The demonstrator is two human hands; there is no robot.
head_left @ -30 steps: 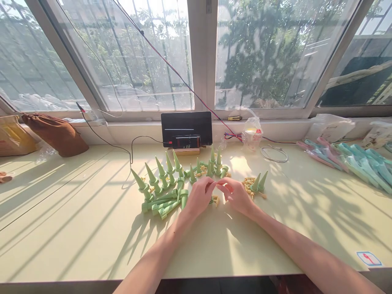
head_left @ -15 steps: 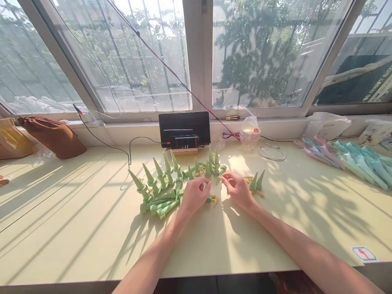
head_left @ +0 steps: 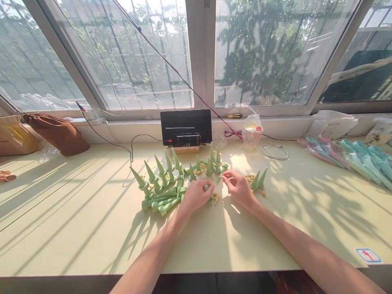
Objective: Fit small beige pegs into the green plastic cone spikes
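Observation:
My right hand (head_left: 240, 188) pinches a small green cone (head_left: 219, 179) by its wide end, its tip pointing down to the left. Just left of it, my left hand (head_left: 199, 193) is closed, thumb and fingertips curled together; whatever they hold, if anything, is hidden. Green cone-topped spikes (head_left: 161, 168) stand in a group left of and behind my left hand. Green ribbed tubes (head_left: 163, 203) lie beside that wrist. Below its fingers are a partly covered green piece and a small yellow piece (head_left: 216, 198). Two green cones (head_left: 261, 179) stand right of my right hand among yellow bits.
A black tablet (head_left: 186, 124) with a phone in front stands at the back. A plastic-bagged cup (head_left: 252, 130) and a coiled cable (head_left: 274, 151) are right of it. Bagged teal and pink items (head_left: 361, 157) lie far right, a brown pouch (head_left: 58, 132) far left.
My left hand has moved a little down and away from the small green cone. My right hand keeps its pinch on it. The whole view has shifted slightly.

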